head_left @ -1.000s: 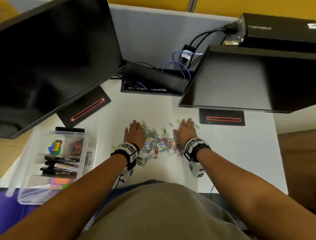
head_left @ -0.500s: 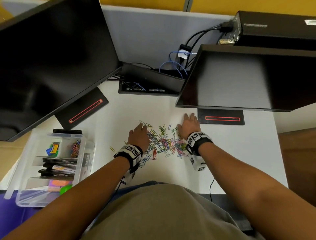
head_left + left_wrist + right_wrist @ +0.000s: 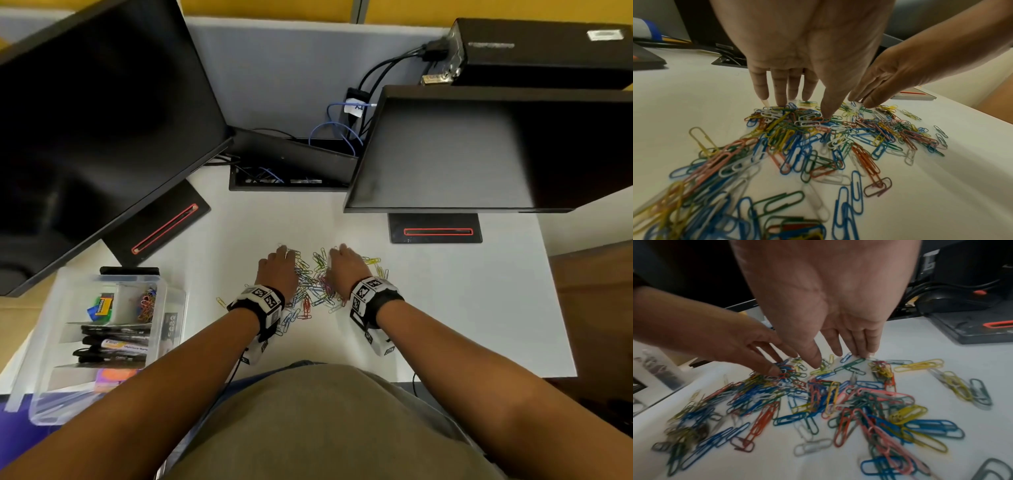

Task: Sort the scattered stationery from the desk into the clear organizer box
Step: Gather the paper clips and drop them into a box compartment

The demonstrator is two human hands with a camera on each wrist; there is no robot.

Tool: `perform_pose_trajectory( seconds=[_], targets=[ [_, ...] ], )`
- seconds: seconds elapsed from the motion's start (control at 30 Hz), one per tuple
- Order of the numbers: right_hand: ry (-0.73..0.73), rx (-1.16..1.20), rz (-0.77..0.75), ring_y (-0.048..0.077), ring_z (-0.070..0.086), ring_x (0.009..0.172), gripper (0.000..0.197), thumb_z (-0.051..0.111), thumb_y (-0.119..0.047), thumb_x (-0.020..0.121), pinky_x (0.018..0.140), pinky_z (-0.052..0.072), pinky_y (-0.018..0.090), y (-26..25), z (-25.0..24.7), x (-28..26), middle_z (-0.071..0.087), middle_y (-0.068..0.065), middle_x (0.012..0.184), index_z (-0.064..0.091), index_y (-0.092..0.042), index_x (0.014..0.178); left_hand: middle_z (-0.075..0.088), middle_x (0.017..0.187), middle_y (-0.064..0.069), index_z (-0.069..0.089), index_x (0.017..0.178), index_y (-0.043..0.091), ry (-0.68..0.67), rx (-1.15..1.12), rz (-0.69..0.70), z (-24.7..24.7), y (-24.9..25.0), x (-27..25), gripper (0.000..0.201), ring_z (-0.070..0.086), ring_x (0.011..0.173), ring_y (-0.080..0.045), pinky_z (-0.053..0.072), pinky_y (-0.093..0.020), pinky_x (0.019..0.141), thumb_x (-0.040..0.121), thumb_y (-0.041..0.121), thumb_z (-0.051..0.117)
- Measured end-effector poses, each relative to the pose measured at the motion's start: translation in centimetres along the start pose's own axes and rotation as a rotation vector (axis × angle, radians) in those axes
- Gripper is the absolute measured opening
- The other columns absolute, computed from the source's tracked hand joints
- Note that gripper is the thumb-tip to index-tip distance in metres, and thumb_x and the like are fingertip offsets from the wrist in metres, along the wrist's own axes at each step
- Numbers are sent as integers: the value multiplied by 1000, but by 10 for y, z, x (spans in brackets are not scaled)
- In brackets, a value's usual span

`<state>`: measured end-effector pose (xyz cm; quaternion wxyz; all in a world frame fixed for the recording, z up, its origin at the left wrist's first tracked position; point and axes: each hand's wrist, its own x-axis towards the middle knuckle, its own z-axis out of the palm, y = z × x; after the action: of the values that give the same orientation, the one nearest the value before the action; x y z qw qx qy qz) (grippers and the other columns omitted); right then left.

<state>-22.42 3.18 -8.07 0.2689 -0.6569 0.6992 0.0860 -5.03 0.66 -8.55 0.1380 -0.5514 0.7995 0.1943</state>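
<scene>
1. Head view: big messy pile of coloured paper clips sits on the white desk, and I'll use that pile as the reference for everything. The left hand is on the pile's left edge, the right hand on its right edge, both palm-down with fingers reaching toward the far side. The clear organizer box is well off to the left of the pile, at the desk's edge. One of its compartments holds paper clips, another dark markers, another orange and purple stuff. A few stray clips lie just left and right of the pile. Two dark monitors hang over the desk beyond the pile.

2. Left wrist view: the left hand has its fingers stretched out straight, tips touching the pile's far edge. Not grabbing anything, just flat and loose. The right hand comes in from the right, fingers straight too.

3. Right wrist view: the right hand is spread out and relaxed, fingertips down on clips at the pile's far side, gripping nothing. The left hand pokes in from the left, fingertips on the clips. Some yellow and grey clips lie to the pile's right.
</scene>
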Motion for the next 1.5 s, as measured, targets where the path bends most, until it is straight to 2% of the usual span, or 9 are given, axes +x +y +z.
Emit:
perform_pose_trajectory(
  seconds=[0.23, 0.37, 0.47, 0.57, 0.67, 0.83, 0.97, 1.2, 1.5],
  targets=[
    [-3, 52, -179, 32, 55, 110, 34, 51, -7, 92, 89, 47, 38, -11, 1, -6, 57, 14, 120, 54, -6, 126, 45, 132, -10, 47, 134, 14, 61, -21, 42, 1, -3, 1, 50, 47, 116, -27, 38, -37, 95, 86, 20, 61],
    [80, 7, -165, 31, 54, 105, 33, 59, -19, 90, 86, 48, 40, -7, 0, -8, 56, 11, 115, 56, -9, 122, 39, 139, -10, 37, 142, 17, 31, -23, 27, 1, -7, 3, 71, 42, 124, -29, 35, -39, 102, 82, 34, 72],
    [78, -17, -131, 31, 53, 106, 44, 66, -31, 87, 88, 48, 40, -3, 3, -10, 53, 12, 118, 54, -10, 124, 39, 138, -11, 33, 144, 16, 15, 9, 25, 3, -9, 5, 79, 42, 124, -30, 35, -40, 103, 81, 41, 74],
    [64, -62, -106, 30, 53, 106, 55, 71, -41, 83, 88, 47, 40, -3, 5, -10, 52, 12, 118, 53, -10, 125, 45, 127, -9, 44, 133, 15, 39, 44, 37, 5, -8, 6, 66, 47, 115, -28, 37, -39, 98, 80, 41, 74],
    [62, -91, -109, 30, 53, 107, 57, 73, -42, 80, 88, 47, 40, -5, 8, -10, 53, 11, 118, 53, -10, 124, 49, 121, -8, 48, 123, 14, 50, 59, 49, 6, -7, 6, 50, 49, 110, -27, 38, -38, 94, 83, 33, 71],
    [74, -88, -116, 30, 54, 105, 37, 65, -27, 86, 87, 46, 41, -8, 11, -10, 56, 10, 114, 54, -10, 117, 53, 116, -8, 49, 118, 15, 61, 83, 72, 9, -7, 6, 35, 51, 106, -28, 37, -40, 91, 89, 25, 64],
    [78, -127, -135, 29, 57, 99, 21, 55, -16, 91, 79, 42, 38, -9, 13, -9, 58, 10, 109, 55, -9, 111, 54, 115, -5, 50, 117, 16, 46, 98, 81, 8, -8, 7, 27, 53, 106, -27, 36, -40, 92, 92, 21, 58],
    [52, -135, -166, 30, 59, 94, 16, 54, -11, 91, 73, 36, 34, -9, 10, -9, 61, 9, 102, 60, -11, 106, 60, 102, 0, 56, 101, 19, 23, 69, 66, 5, -12, 7, 9, 58, 97, -24, 35, -38, 88, 93, 22, 57],
    [103, -48, -116, 31, 58, 98, 19, 55, -19, 95, 86, 48, 39, -10, 2, -12, 61, 10, 106, 67, -11, 107, 60, 95, 1, 58, 95, 20, 73, -11, 68, 0, -17, -1, 17, 58, 87, -23, 35, -35, 84, 88, 5, 52]
  ],
)
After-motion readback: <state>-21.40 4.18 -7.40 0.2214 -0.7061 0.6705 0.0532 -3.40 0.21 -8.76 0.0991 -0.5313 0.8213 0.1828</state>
